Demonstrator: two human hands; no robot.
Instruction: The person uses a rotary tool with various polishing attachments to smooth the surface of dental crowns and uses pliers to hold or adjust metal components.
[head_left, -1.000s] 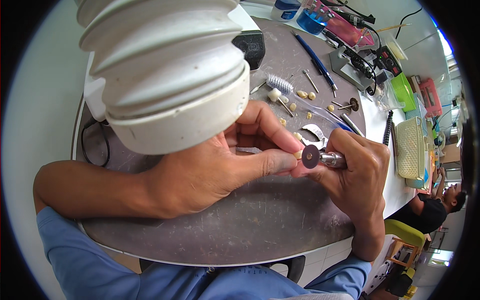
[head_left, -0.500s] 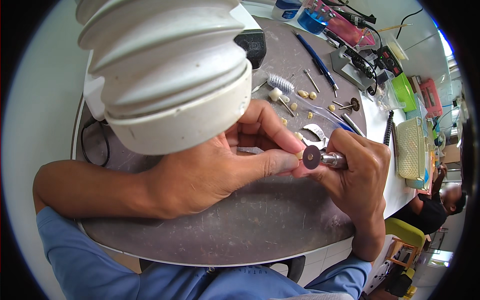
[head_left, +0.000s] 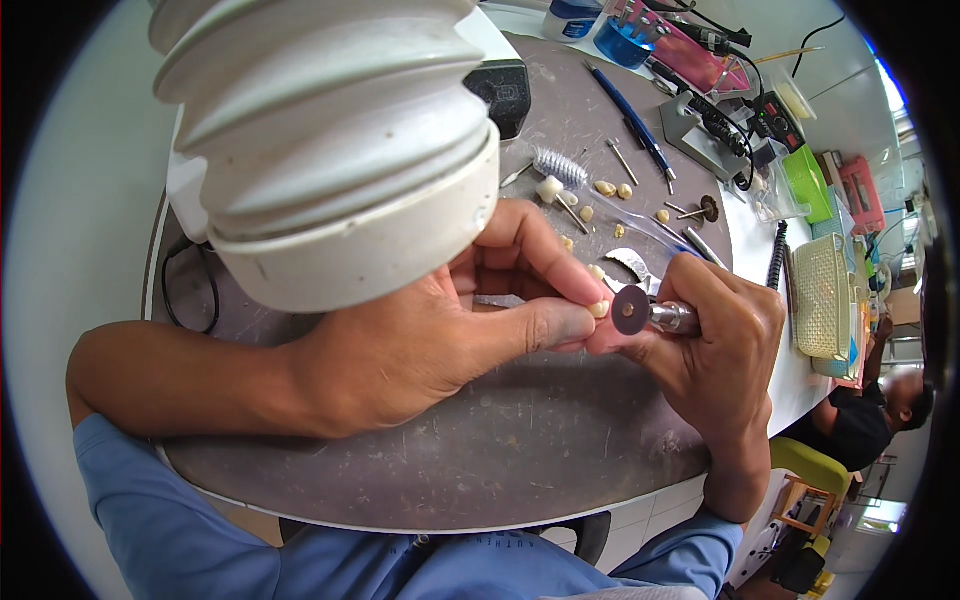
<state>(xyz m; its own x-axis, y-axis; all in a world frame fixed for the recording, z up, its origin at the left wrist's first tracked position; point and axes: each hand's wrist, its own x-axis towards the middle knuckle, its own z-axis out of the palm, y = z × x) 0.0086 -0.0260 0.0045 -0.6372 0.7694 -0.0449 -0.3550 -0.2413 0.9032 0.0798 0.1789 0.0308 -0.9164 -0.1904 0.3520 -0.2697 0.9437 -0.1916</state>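
Note:
My left hand (head_left: pixel 450 320) pinches a tiny cream tooth-shaped piece (head_left: pixel 599 309) between thumb and forefinger, over the grey round worktop (head_left: pixel 480 450). My right hand (head_left: pixel 715 345) grips a metal rotary handpiece (head_left: pixel 672 318). Its dark round disc (head_left: pixel 630 310) sits right against the small piece. Both hands touch at the fingertips. A wide white ribbed suction hose (head_left: pixel 320 150) hangs just above my left hand and hides part of the bench.
Several loose cream tooth pieces (head_left: pixel 605 188), a small bristle brush (head_left: pixel 558 166), burs and a blue pen (head_left: pixel 628 105) lie at the back of the worktop. A green box (head_left: pixel 808 175), white basket (head_left: pixel 822 295) and cables stand to the right. Another person (head_left: pixel 880 410) sits at far right.

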